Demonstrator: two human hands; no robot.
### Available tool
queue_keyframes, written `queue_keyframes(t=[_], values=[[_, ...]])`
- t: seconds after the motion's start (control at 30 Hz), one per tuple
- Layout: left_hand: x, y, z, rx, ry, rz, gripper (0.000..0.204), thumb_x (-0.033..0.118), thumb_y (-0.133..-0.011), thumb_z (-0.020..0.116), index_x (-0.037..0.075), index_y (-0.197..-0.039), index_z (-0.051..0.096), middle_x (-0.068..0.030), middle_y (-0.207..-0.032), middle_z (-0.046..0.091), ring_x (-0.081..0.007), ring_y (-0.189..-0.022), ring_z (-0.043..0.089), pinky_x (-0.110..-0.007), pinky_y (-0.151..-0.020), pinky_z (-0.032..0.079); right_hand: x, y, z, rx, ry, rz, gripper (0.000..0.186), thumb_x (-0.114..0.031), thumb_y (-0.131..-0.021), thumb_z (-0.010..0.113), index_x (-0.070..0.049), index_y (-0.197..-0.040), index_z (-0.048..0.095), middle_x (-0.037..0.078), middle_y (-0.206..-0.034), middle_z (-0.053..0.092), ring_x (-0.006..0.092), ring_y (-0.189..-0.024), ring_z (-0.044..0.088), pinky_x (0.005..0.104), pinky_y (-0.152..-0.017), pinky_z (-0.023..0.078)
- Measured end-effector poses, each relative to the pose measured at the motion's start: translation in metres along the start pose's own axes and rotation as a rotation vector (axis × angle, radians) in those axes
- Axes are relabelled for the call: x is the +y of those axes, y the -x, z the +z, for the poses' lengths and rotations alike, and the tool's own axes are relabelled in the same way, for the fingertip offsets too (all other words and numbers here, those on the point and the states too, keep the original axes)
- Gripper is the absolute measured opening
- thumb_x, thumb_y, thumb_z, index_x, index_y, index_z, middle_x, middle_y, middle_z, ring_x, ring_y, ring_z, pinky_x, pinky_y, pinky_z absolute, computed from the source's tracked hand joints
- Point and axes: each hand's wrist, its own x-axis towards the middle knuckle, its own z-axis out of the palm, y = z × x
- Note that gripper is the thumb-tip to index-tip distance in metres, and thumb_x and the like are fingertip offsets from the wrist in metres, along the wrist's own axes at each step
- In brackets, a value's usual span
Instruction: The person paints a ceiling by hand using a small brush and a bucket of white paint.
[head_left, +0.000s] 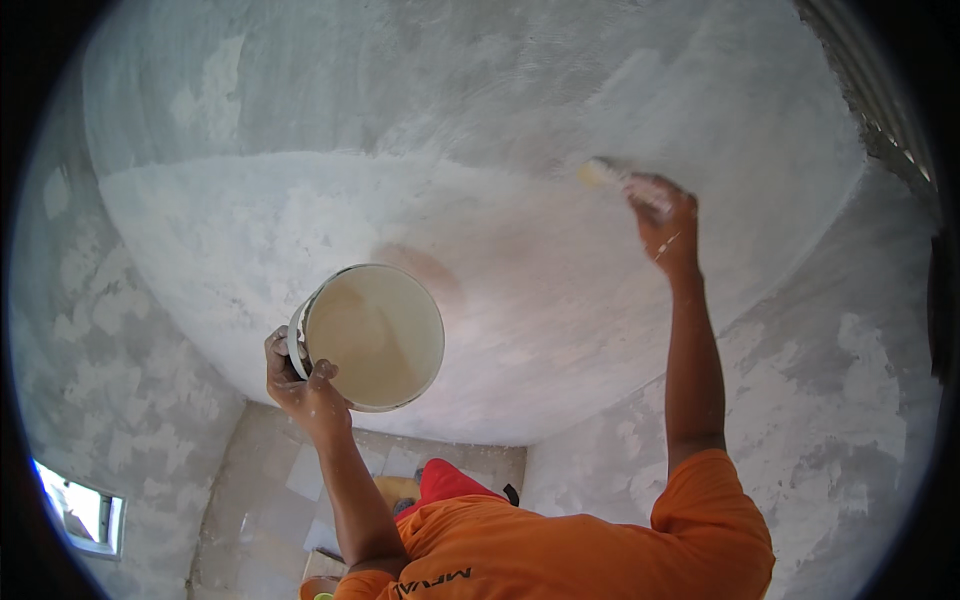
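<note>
My left hand (308, 395) grips a round, pale bucket (299, 328) at its left side, with the thumb over the rim and the fingers around the outer wall. The bucket is tilted so that its mouth faces me, and cream-white liquid (375, 345) shows inside. My right hand (664, 212), raised and closed, holds a paintbrush (601, 172) against or very near the wall (480, 225) ahead. Motion blurs the brush, so contact with the wall is hard to tell. White smears mark both hands.
Patchy grey-white side walls stand left (110, 340) and right (810, 410). A small window (90, 510) sits at lower left. Below lies a tiled floor (270, 500), with a wooden-looking piece (325, 568) by my left elbow. Corrugated roofing (880, 70) edges the upper right.
</note>
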Motion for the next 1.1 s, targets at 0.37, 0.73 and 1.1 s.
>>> queue_keyframes(t=[0.37,0.73,1.1], values=[[0.010,0.003,0.008,-0.030,0.033,0.008,0.042,-0.011,-0.053,0.048,0.002,-0.093,0.059,-0.0011,-0.092,0.053,-0.0109,-0.083,0.054,-0.021,-0.080,0.046,0.000,-0.026,0.022,0.348,0.452,-0.337,0.017,-0.003,-0.088,0.073,0.001,-0.104,0.074,0.014,-0.109,0.073,0.0303,-0.103,0.072,0.0423,-0.095,0.058],[0.012,-0.003,0.006,-0.057,0.049,-0.019,0.028,-0.002,-0.052,0.054,0.004,-0.079,0.050,-0.0039,-0.096,0.050,-0.0160,-0.086,0.051,-0.024,-0.088,0.042,0.003,-0.056,-0.025,0.035,-0.303,0.131,0.020,-0.002,-0.093,0.069,0.002,-0.111,0.074,0.014,-0.103,0.076,0.0203,-0.093,0.073,0.0320,-0.081,0.060],[0.012,0.002,0.005,-0.035,0.073,0.036,0.032,-0.001,-0.054,0.054,0.001,-0.086,0.056,-0.0036,-0.097,0.055,-0.0148,-0.087,0.052,-0.024,-0.085,0.043,-0.007,0.023,0.094,0.206,0.127,-0.382,0.041,0.000,-0.076,0.069,-0.009,-0.116,0.069,0.013,-0.131,0.063,0.0327,-0.120,0.063,0.0448,-0.091,0.056]])
